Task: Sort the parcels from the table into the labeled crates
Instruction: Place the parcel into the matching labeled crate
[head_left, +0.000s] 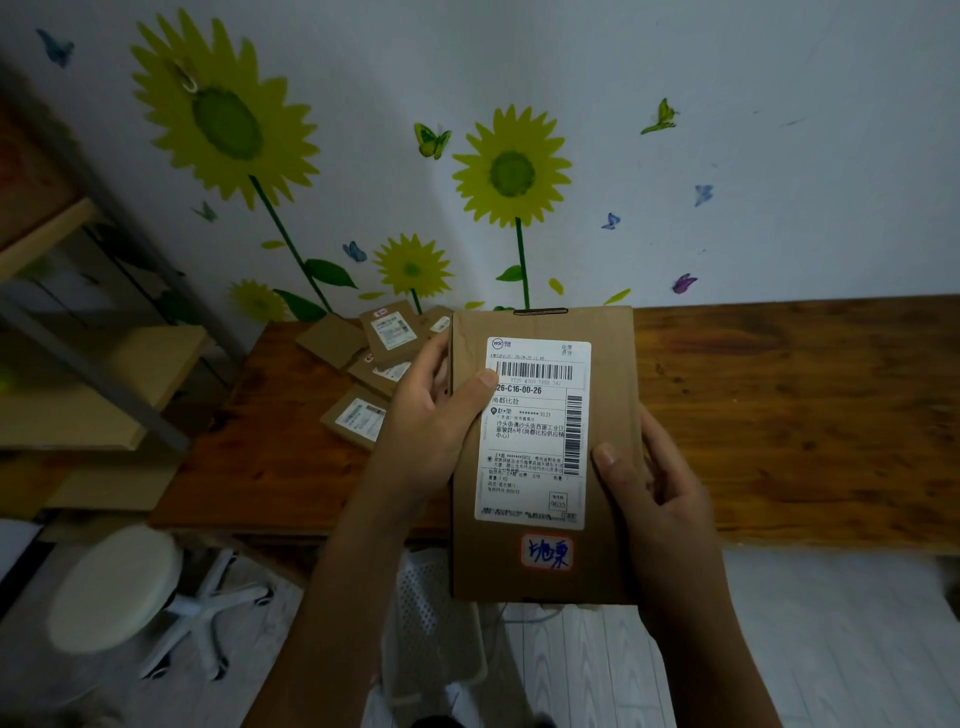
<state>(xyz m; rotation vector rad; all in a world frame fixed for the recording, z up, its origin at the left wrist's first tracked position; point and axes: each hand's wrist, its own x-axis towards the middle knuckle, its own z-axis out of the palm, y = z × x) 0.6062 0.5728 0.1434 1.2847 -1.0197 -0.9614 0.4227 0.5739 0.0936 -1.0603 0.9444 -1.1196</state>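
Observation:
A flat brown cardboard parcel (608, 545) stands upright in front of me, held above the near edge of the wooden table (779, 415). It carries a white shipping label with barcodes and a small orange-framed sticker with blue handwriting near its bottom. My left hand (431, 415) grips its left edge, thumb laid across the label. My right hand (654, 483) grips its right edge, thumb on the front. Several more brown parcels (387, 332) with labels lie in a loose pile on the table's far left. No crate is in view.
A shelving unit (93, 364) with wooden boards and grey metal posts stands at the left. A round white stool (114, 587) on a star base is on the floor below the table. A wall with sunflower stickers backs the table.

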